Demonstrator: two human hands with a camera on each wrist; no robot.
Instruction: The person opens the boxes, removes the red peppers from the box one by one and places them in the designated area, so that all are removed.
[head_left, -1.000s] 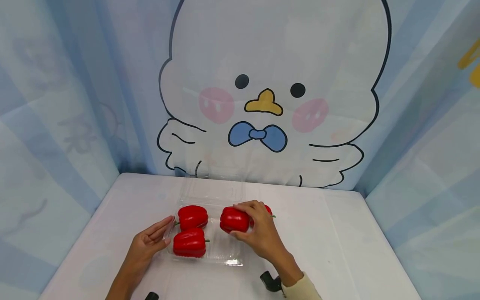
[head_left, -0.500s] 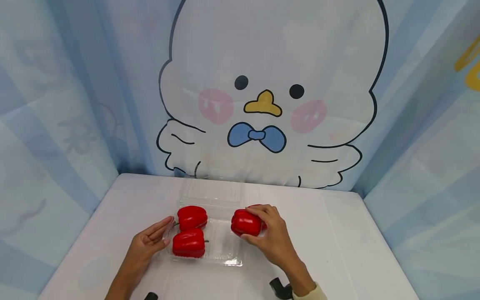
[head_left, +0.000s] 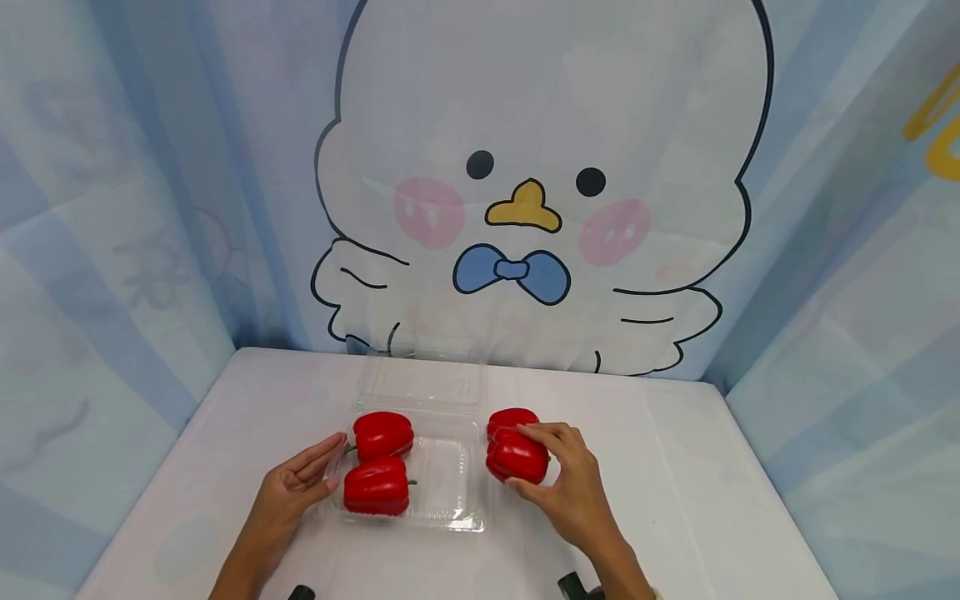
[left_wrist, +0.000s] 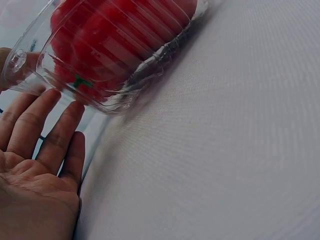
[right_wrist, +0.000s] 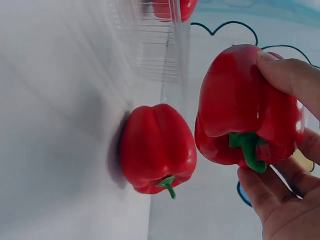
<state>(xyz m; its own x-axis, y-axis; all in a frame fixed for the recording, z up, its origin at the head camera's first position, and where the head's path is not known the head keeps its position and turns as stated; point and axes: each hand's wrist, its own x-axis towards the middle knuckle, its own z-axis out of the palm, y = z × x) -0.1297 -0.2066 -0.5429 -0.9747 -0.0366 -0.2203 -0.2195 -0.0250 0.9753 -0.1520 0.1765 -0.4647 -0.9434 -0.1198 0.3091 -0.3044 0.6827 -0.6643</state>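
My right hand grips a red bell pepper between thumb and fingers. It is off the table, to the right of a clear plastic clamshell box, its green stem facing the wrist in the right wrist view. Just behind it, a second bell pepper stands on the table. Two more red peppers sit in the left half of the box, one at the back and one in front. With fairly straight fingers, my left hand touches the box's left wall; the thumb shows partly through plastic.
Behind the tray part, the box's transparent lid lies open. The white table reaches back to a curtain printed with a cartoon bird. Dark wrist-camera parts show at the lower edge.
My right hand has carried its bell pepper rightward and toward me, from over the box's right part to outside it. The pepper behind it now shows more. The left hand stays put.
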